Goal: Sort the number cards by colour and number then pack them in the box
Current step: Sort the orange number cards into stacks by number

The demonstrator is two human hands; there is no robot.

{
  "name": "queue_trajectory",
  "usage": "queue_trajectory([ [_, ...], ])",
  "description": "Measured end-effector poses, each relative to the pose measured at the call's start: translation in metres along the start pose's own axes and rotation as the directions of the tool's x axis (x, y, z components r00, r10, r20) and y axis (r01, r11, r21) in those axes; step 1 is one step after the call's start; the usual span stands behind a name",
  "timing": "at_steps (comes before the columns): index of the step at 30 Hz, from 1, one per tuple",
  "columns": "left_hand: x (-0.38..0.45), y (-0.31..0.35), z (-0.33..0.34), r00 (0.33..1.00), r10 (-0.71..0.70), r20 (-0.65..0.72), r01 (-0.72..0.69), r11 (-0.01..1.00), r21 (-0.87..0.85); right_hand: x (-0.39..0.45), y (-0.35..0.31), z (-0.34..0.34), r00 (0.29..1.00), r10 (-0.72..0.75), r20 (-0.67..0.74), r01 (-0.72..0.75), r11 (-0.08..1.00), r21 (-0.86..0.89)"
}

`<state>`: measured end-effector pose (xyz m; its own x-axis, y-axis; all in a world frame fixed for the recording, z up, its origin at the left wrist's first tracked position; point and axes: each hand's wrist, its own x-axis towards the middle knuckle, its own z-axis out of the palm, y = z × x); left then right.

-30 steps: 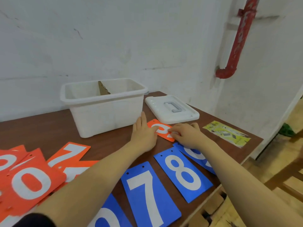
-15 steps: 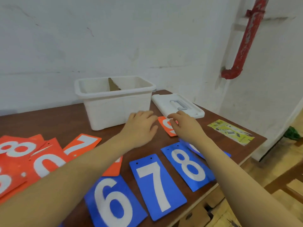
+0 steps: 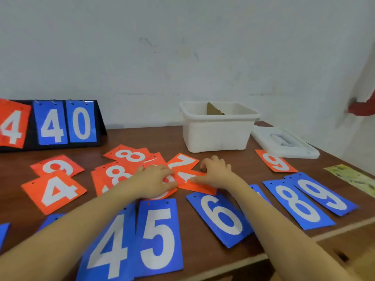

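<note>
Orange number cards lie scattered mid-table: an 8, a 7, a 4, a 6, and a 9 apart at the right. Blue cards form a front row: 4, 5, 6, 8, 9. My left hand rests flat on the orange pile. My right hand pinches the edge of an orange card, thumb on top. The open white box stands behind, with a cardboard divider inside.
The white lid lies right of the box. A black flip scoreboard showing 4, 4, 0 stands at the back left. A yellow leaflet lies at the right table edge. A red pipe runs along the right wall.
Both hands left the orange 9 near the lid and moved left to the orange pile. My view swung left, bringing the scoreboard and more cards into sight.
</note>
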<state>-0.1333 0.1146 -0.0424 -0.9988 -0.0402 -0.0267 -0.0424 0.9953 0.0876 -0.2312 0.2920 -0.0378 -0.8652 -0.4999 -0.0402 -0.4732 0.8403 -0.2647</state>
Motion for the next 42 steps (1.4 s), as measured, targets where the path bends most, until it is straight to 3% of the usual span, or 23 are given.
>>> queue_trajectory([
  [6,0.003,-0.021,0.007,0.998,-0.06,0.021,0.061,0.995,-0.073,0.004,-0.01,-0.004,0.998,0.051,0.032,-0.055,0.986,0.158],
  [11,0.004,-0.031,0.004,0.994,-0.109,0.007,0.109,0.991,-0.081,0.005,-0.007,-0.016,0.961,0.015,-0.276,0.078,0.943,0.323],
  [15,0.004,-0.016,-0.007,0.955,-0.15,-0.256,0.095,0.972,-0.215,-0.002,-0.014,-0.037,0.861,0.031,-0.508,0.265,0.825,0.499],
  [17,0.004,-0.005,-0.019,0.934,-0.163,-0.317,-0.008,0.879,-0.477,-0.009,-0.026,-0.047,0.839,0.059,-0.54,0.348,0.706,0.617],
  [19,0.0,0.005,-0.032,0.931,-0.164,-0.325,-0.149,0.643,-0.751,-0.014,-0.042,-0.051,0.867,0.052,-0.495,0.389,0.551,0.738],
  [20,-0.003,0.007,-0.037,0.916,-0.182,-0.358,-0.216,0.529,-0.821,-0.016,-0.05,-0.05,0.888,0.033,-0.459,0.386,0.493,0.78],
  [22,-0.008,0.005,-0.046,0.849,-0.295,-0.438,-0.28,0.451,-0.847,-0.017,-0.064,-0.043,0.913,-0.008,-0.409,0.375,0.418,0.828],
  [24,-0.014,-0.008,-0.05,0.77,-0.438,-0.464,-0.277,0.426,-0.862,-0.012,-0.075,-0.032,0.927,-0.022,-0.374,0.345,0.438,0.83],
  [25,-0.018,-0.017,-0.05,0.748,-0.485,-0.454,-0.256,0.419,-0.871,-0.008,-0.079,-0.024,0.934,-0.019,-0.356,0.314,0.52,0.794],
  [28,-0.034,-0.048,-0.044,0.727,-0.546,-0.418,-0.124,0.493,-0.861,0.015,-0.087,0.007,0.972,-0.03,-0.232,0.155,0.827,0.54],
  [31,-0.05,-0.074,-0.036,0.699,-0.569,-0.433,0.01,0.613,-0.79,0.036,-0.098,0.035,0.994,0.021,-0.106,0.002,0.977,0.212],
  [33,-0.058,-0.086,-0.034,0.684,-0.562,-0.466,0.027,0.658,-0.753,0.047,-0.107,0.042,0.996,0.081,-0.045,-0.074,0.988,0.136],
  [37,-0.072,-0.101,-0.035,0.681,-0.548,-0.485,-0.002,0.661,-0.75,0.058,-0.112,0.038,0.992,0.11,0.068,-0.125,0.95,0.287],
  [42,-0.083,-0.105,-0.035,0.626,-0.516,-0.585,0.077,0.787,-0.613,0.047,-0.112,0.019,0.961,-0.024,-0.275,0.192,0.774,0.603],
])
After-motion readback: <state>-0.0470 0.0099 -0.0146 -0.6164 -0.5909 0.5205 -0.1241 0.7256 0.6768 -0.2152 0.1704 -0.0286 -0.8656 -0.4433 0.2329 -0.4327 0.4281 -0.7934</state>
